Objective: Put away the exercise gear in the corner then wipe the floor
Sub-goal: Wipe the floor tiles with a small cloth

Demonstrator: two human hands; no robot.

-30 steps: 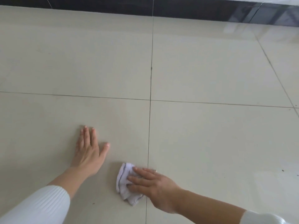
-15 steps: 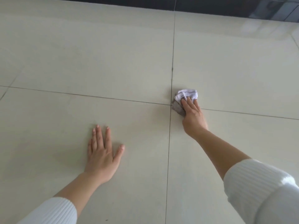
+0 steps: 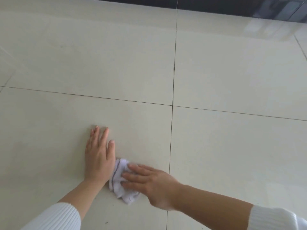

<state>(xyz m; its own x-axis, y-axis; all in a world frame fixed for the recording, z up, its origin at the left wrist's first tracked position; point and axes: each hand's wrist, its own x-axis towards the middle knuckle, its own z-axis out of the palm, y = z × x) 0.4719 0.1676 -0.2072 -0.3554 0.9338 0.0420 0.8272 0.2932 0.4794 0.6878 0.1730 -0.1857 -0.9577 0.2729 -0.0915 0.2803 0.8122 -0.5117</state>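
Note:
A crumpled white cloth (image 3: 120, 183) with a thin dark stripe lies on the cream tiled floor (image 3: 232, 72), low in the head view. My right hand (image 3: 149, 185) presses down on it, fingers spread over its right side. My left hand (image 3: 98, 155) lies flat on the tile with fingers together, palm down, holding nothing. The cloth's left edge touches the side of my left hand. Both arms wear white ribbed sleeves. No exercise gear is in sight.
Dark grout lines cross near the middle at a tile joint (image 3: 172, 105). A dark glossy skirting band (image 3: 216, 5) runs along the far edge of the floor. A few small dark specks (image 3: 106, 222) lie on the tile near my left sleeve.
My right hand has swept the cloth from the tile joint back toward me and left, until it touches my left hand. My left hand stays planted on the floor.

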